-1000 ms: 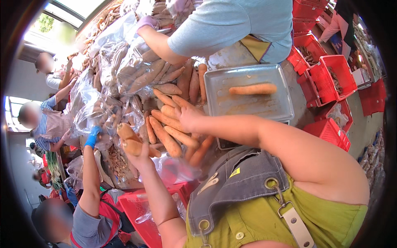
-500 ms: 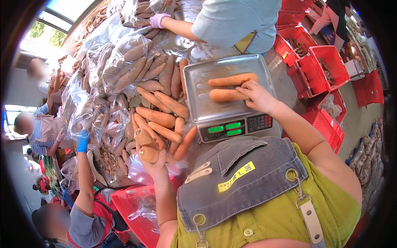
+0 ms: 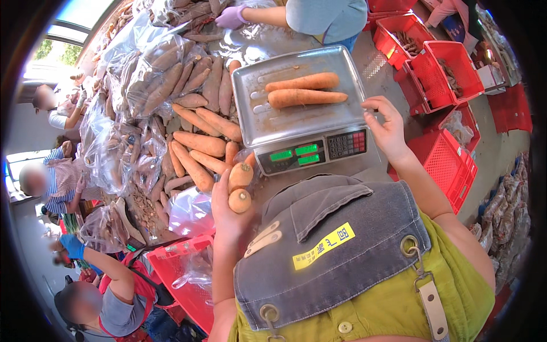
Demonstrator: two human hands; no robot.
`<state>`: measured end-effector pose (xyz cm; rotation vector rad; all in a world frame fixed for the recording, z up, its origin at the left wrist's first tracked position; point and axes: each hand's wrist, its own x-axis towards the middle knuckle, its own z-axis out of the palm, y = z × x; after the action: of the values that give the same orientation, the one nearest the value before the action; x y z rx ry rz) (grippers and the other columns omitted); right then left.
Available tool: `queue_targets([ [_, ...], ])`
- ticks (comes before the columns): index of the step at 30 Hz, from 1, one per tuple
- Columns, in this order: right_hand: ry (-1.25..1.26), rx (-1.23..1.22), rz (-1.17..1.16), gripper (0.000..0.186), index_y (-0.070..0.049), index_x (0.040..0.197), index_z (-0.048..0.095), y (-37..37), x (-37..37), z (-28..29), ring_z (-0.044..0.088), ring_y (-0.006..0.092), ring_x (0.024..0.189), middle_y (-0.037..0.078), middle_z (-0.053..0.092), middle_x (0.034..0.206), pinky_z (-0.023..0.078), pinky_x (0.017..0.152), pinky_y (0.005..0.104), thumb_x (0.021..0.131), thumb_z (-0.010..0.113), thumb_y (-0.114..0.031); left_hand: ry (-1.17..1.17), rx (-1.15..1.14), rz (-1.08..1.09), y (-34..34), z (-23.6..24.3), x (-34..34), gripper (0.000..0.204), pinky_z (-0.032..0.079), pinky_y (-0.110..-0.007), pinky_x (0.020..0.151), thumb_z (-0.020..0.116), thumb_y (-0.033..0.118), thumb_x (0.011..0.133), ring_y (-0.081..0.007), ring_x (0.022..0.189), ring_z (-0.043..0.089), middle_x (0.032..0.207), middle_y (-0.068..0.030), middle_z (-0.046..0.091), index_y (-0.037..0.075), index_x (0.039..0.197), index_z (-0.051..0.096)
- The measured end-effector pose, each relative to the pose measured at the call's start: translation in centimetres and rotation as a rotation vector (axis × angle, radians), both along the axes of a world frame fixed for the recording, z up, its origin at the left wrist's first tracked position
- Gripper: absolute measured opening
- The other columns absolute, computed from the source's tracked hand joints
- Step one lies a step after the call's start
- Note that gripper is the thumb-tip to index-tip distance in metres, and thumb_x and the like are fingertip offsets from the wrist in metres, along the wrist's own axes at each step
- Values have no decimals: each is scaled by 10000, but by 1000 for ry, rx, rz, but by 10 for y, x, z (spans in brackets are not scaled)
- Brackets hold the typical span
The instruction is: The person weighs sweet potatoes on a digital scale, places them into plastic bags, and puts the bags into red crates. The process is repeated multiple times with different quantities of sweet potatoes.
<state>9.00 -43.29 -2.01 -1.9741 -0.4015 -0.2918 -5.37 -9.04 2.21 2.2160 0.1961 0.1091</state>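
Note:
My left hand [image 3: 225,205] holds two carrots [image 3: 240,181], their blunt ends turned up. My right hand [image 3: 384,122] is open beside the right rim of the scale's steel tray [image 3: 296,122], fingers loosely bent with nothing in them. Two carrots [image 3: 305,98] lie side by side on that tray, above a keypad and green-lit display [image 3: 295,153]. Left of the scale, several loose carrots [image 3: 199,143] rest against sweet potatoes [image 3: 212,85] and clear bags of sweet potatoes [image 3: 151,85].
Red crates stand at right [image 3: 433,165] and lower left [image 3: 176,268]. Co-workers work along the left, one in a blue glove [image 3: 73,246]; another in a pale blue shirt [image 3: 325,17] is beyond the scale. Filled bags [image 3: 507,216] line the floor at right.
A second carrot now lies on the tray; my right hand has let it go and moved to the tray's right edge. The blue-gloved co-worker's hand has moved down and left.

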Motion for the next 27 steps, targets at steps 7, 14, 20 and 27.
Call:
queue_targets([
  [7, 402, 164, 302, 213, 0, 1066, 579, 28, -25, 11, 516, 65, 814, 26, 563, 991, 450, 727, 220, 861, 607, -48, -153, 66, -206, -19, -5, 35, 696, 426, -376, 928, 700, 43, 614, -299, 1079, 543, 1086, -160, 587, -12, 1267, 466],
  [14, 750, 426, 461, 361, -23, 1206, 520, 53, -37, 17, 558, 110, 987, 43, 580, 1073, 474, 865, 271, 881, 635, -129, -314, 368, -629, -91, -3, 75, 669, 446, -449, 855, 752, 96, 599, -361, 1006, 555, 1131, -192, 569, -20, 1206, 495],
  [20, 672, 474, 381, 331, -28, 1162, 513, 37, -13, -12, 540, 137, 1034, 58, 573, 1110, 441, 909, 287, 868, 637, -113, -595, 378, -439, -91, -19, 85, 519, 428, -462, 873, 720, 88, 597, -368, 982, 553, 1093, -170, 580, 14, 1080, 545],
  [27, -203, -347, 156, 330, -48, 1067, 557, 35, 24, -38, 488, 313, 1090, 111, 565, 1137, 386, 953, 385, 756, 667, -69, -411, 286, -106, -49, -45, 38, 297, 454, -413, 763, 729, 93, 647, -327, 813, 594, 925, -126, 634, 36, 895, 575],
])
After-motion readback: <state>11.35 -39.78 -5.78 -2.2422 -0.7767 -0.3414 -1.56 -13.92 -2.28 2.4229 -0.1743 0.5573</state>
